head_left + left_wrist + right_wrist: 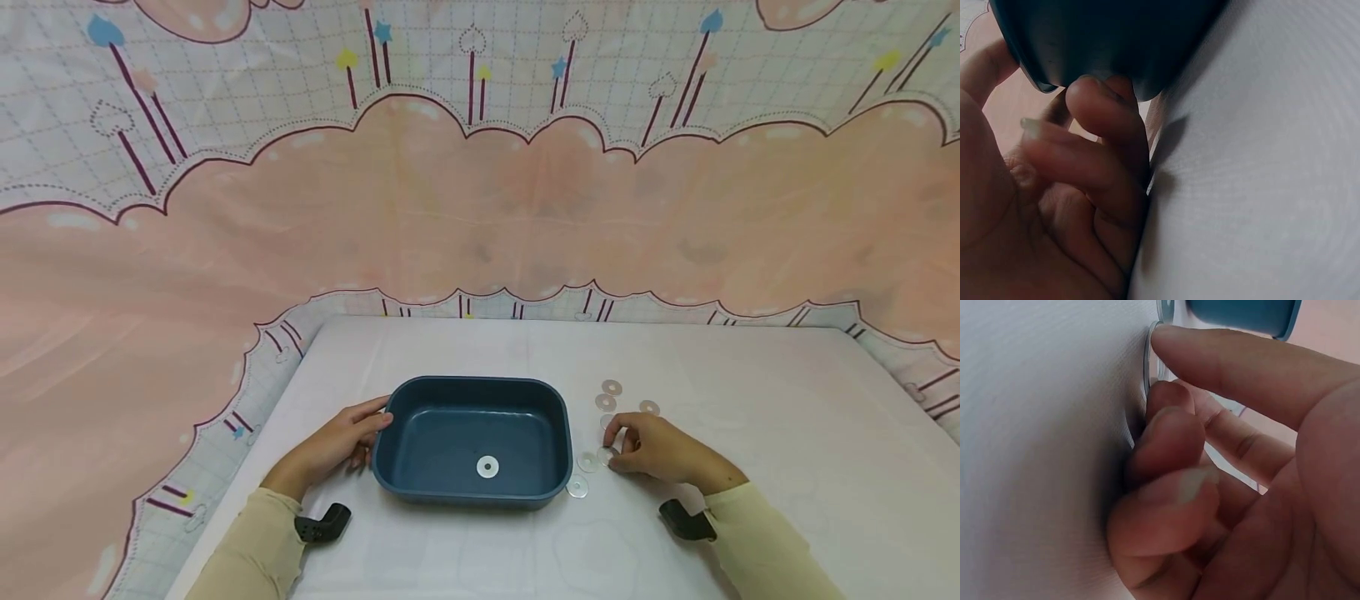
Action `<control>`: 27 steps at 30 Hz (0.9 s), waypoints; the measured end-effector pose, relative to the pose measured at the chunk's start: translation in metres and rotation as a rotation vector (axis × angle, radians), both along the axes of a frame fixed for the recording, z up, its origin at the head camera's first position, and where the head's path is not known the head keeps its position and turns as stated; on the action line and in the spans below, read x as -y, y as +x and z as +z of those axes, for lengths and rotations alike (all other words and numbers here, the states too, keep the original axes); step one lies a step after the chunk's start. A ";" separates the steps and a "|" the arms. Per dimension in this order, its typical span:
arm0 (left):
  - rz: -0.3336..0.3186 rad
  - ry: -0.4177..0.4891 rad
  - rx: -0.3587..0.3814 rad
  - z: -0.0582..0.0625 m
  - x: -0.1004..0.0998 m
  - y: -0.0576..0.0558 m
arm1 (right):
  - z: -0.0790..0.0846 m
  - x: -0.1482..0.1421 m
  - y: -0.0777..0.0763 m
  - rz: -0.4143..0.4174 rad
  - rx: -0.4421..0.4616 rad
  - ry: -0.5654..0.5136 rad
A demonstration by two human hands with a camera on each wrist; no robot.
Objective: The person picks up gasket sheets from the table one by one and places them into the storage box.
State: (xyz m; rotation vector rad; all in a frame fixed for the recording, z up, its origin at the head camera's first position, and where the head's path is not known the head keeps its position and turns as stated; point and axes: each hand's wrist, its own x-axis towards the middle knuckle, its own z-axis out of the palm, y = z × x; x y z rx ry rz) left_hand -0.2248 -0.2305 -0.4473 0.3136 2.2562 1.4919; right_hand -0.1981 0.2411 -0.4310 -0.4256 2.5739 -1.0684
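A dark blue rectangular basin (pixel 435 442) stands on the table, with one flat metal washer (pixel 480 468) on its floor. My left hand (pixel 330 448) holds the basin's left end, its fingertips against the outer wall; the left wrist view shows the other fingers (pixel 1104 115) curled by the basin's lower edge. Right of the basin, my right hand (pixel 660 450) is down at the tabletop. Its thumb and fingertips pinch the edge of a washer (pixel 604 455). The right wrist view shows the thumb (pixel 1179 347) on the rim of that thin ring, the remaining fingers curled below.
Several more washers lie right of the basin, among them one (pixel 612 387) farther back, one (pixel 649 407) behind the right hand and one (pixel 577 492) by the basin's front corner. A white cloth (pixel 450 558) covers the table. Behind hangs a patterned curtain (pixel 480 217).
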 end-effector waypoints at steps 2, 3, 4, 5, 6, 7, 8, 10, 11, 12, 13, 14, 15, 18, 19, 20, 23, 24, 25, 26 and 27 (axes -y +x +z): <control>0.000 0.001 0.000 0.000 0.000 0.000 | -0.001 0.000 -0.001 -0.001 -0.005 0.003; 0.001 0.002 0.003 -0.001 -0.001 -0.001 | -0.001 0.000 -0.001 -0.003 -0.003 0.004; 0.003 0.003 0.005 -0.001 -0.001 -0.001 | -0.001 0.000 -0.001 -0.006 -0.002 0.005; 0.004 0.005 0.008 -0.001 -0.001 -0.001 | -0.001 0.000 -0.001 -0.008 -0.003 0.008; 0.005 0.006 0.010 -0.002 -0.001 -0.001 | -0.001 0.001 -0.001 -0.011 -0.005 0.013; 0.005 0.007 0.011 -0.002 -0.001 -0.001 | -0.001 0.001 -0.001 -0.014 -0.006 0.017; 0.006 0.008 0.012 -0.002 -0.001 -0.002 | -0.001 0.001 -0.001 -0.016 -0.008 0.022; 0.007 0.008 0.010 -0.002 -0.002 -0.002 | -0.001 0.002 -0.001 -0.022 -0.014 0.034; 0.008 0.008 0.010 -0.002 -0.002 -0.002 | -0.001 0.002 -0.001 -0.025 -0.017 0.041; 0.008 0.007 0.008 -0.002 -0.002 -0.002 | -0.001 0.003 -0.002 -0.029 -0.019 0.046; 0.009 0.007 0.007 -0.002 -0.002 -0.002 | -0.001 0.003 -0.002 -0.032 -0.019 0.050; 0.011 0.007 0.007 -0.002 -0.002 -0.002 | -0.001 0.003 -0.002 -0.034 -0.020 0.056; 0.013 0.007 0.008 -0.002 -0.002 -0.002 | -0.001 0.004 -0.002 -0.037 -0.019 0.062; 0.014 0.005 0.009 -0.002 -0.003 -0.003 | -0.001 0.004 -0.003 -0.042 -0.015 0.070; 0.015 0.006 0.009 -0.002 -0.003 -0.003 | -0.001 0.004 -0.003 -0.042 -0.014 0.072; 0.015 0.007 0.009 -0.002 -0.003 -0.003 | -0.001 0.004 -0.004 -0.043 -0.016 0.073; 0.012 0.007 0.007 -0.002 -0.004 -0.003 | -0.001 0.004 -0.005 -0.038 -0.021 0.068; 0.012 0.007 0.006 -0.002 -0.005 -0.003 | 0.000 0.004 -0.005 -0.035 -0.027 0.068; 0.012 0.007 0.005 -0.002 -0.005 -0.004 | 0.000 0.004 -0.005 -0.031 -0.034 0.070; 0.012 0.007 0.003 -0.002 -0.005 -0.004 | 0.000 0.004 -0.005 -0.027 -0.042 0.071; 0.012 0.006 0.001 -0.002 -0.006 -0.004 | 0.000 0.004 -0.005 -0.023 -0.050 0.075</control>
